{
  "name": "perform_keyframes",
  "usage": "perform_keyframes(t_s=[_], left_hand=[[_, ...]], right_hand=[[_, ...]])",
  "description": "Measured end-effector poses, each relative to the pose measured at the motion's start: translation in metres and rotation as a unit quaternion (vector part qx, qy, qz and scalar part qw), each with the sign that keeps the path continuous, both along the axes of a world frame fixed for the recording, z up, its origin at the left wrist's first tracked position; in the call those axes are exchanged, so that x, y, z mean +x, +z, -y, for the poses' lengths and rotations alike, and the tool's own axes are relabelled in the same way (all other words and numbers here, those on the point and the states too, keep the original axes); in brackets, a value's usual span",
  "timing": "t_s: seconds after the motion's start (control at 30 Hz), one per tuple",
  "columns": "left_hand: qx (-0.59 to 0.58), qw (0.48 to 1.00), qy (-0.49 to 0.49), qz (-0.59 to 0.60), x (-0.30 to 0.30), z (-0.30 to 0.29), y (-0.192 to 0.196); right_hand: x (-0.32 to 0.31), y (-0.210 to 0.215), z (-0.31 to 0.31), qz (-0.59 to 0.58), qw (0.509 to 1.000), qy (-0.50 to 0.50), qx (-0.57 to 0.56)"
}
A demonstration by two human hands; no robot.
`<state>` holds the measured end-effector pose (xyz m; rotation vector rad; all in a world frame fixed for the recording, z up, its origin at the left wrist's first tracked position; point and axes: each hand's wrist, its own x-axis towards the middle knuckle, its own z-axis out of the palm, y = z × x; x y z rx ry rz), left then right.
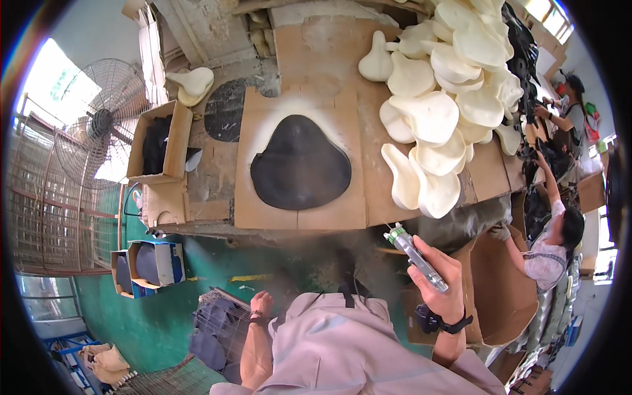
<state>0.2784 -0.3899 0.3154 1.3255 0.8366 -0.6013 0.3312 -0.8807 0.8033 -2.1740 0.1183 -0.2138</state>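
Observation:
My right hand (439, 276) is wrapped round a silver spray gun (419, 258) with a green ring at its front end. Its nozzle points up and left, just off the table's front edge. On a cardboard sheet (247, 191) in the middle of the table lies a black, saddle-shaped cover piece (301, 164), flat, with a pale haze on the cardboard around its upper part. Low beside my body, my left hand (261, 303) is loosely closed, with nothing visible in it, near a wire basket (227, 294) of dark cover pieces.
Cream foam bicycle saddles (431, 115) are heaped on the table's right; another pale saddle (192, 85) lies back left. An open carton (178, 141) holds black pieces beside a wire fan (99, 125). A large box (503, 283) stands right, near co-workers (550, 243).

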Motion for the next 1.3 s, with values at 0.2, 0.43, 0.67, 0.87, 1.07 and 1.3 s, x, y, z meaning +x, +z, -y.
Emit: perform_keyframes(t_s=[0.2, 0.43, 0.67, 0.87, 1.07, 1.3], left_hand=[[0.06, 0.978, -0.131, 0.149, -0.02, -0.029, -0.047], [0.374, 0.673, -0.555, 0.314, -0.014, -0.028, -0.012], [0.32, 0.788, -0.434, 0.297, 0.008, -0.045, -0.038], [0.152, 0.972, -0.089, 0.154, 0.098, 0.01, 0.031], [0.137, 0.952, -0.105, 0.253, 0.228, 0.072, 0.091], [0.418, 0.837, -0.15, 0.318, 0.33, 0.151, 0.099]], right_hand=[[-0.017, 0.016, 0.009, -0.041, 0.999, 0.025, -0.002], [-0.026, 0.009, 0.012, -0.073, 0.994, 0.075, -0.033], [-0.014, 0.013, 0.006, 0.01, 1.0, -0.026, 0.006], [-0.041, -0.006, 0.013, -0.041, 0.997, -0.069, -0.01], [-0.037, -0.002, -0.012, -0.082, 0.994, 0.012, 0.073], [-0.054, -0.009, -0.004, -0.051, 0.995, -0.053, 0.064]])
